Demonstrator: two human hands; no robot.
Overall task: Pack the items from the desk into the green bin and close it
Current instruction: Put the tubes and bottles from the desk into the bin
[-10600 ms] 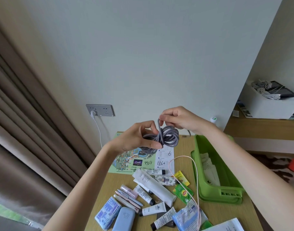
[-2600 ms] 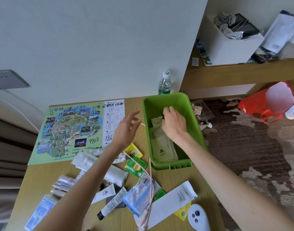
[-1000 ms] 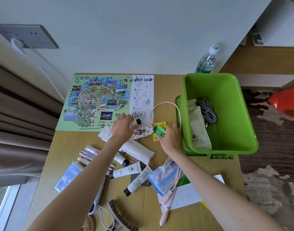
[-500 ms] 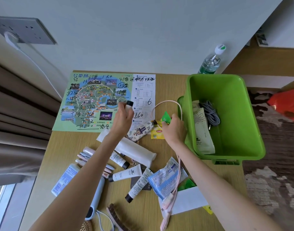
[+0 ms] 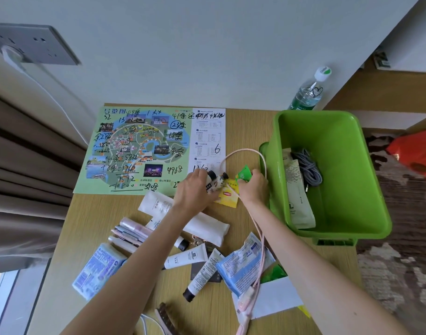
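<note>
The green bin [image 5: 366, 189] stands open at the desk's right edge, with a grey coiled cable [image 5: 308, 169] and pale sachets [image 5: 298, 197] inside. My left hand [image 5: 195, 189] grips small black-capped tubes [image 5: 213, 181] just left of a yellow tea sachet [image 5: 229, 194] lying on the desk. My right hand [image 5: 253, 186] pinches a green tea sachet [image 5: 243, 174] beside the bin's left wall. A pink cable [image 5: 260, 213] loops past my right wrist. Several tubes [image 5: 190, 257] and packets [image 5: 243, 264] lie scattered on the near desk.
A printed map sheet [image 5: 144, 151] covers the desk's far left. A water bottle [image 5: 308, 90] stands behind the bin by the wall. A large white tube [image 5: 207, 226], a tissue pack [image 5: 98, 269], a comb [image 5: 166, 320] and a white envelope [image 5: 275, 298] lie near me. Curtains hang left.
Both hands have drawn together near the yellow sachet. My left hand now holds a second small tube with the first; my right still pinches the green sachet.
</note>
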